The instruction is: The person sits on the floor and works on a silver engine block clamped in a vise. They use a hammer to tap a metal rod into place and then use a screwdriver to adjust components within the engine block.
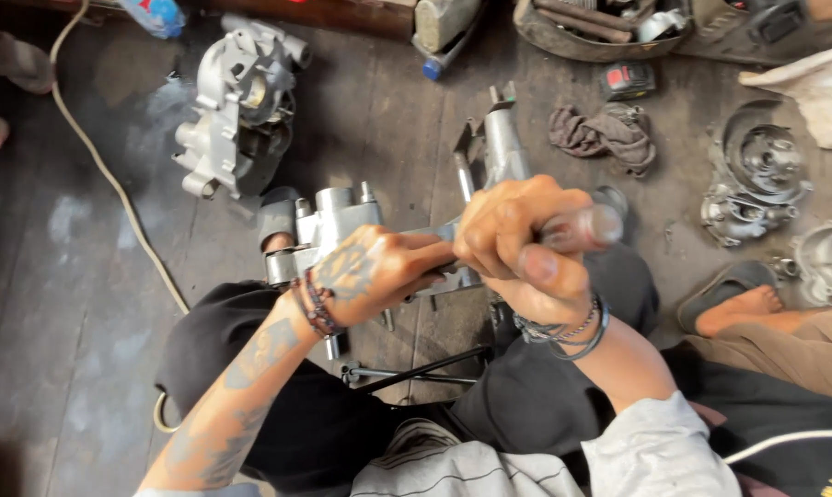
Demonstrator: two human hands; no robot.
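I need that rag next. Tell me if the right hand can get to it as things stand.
Probably not right away. The right hand is closed around a tool handle and working with the left hand on the metal part. The rag lies on open floor just beyond, with nothing between.

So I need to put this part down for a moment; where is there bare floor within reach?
The widest bare patch is the floor left of the hose, beside the left hand. A smaller patch lies between the engine casing and the rag. The right side is crowded: covers, a foot, and the right hand gripping a tool.
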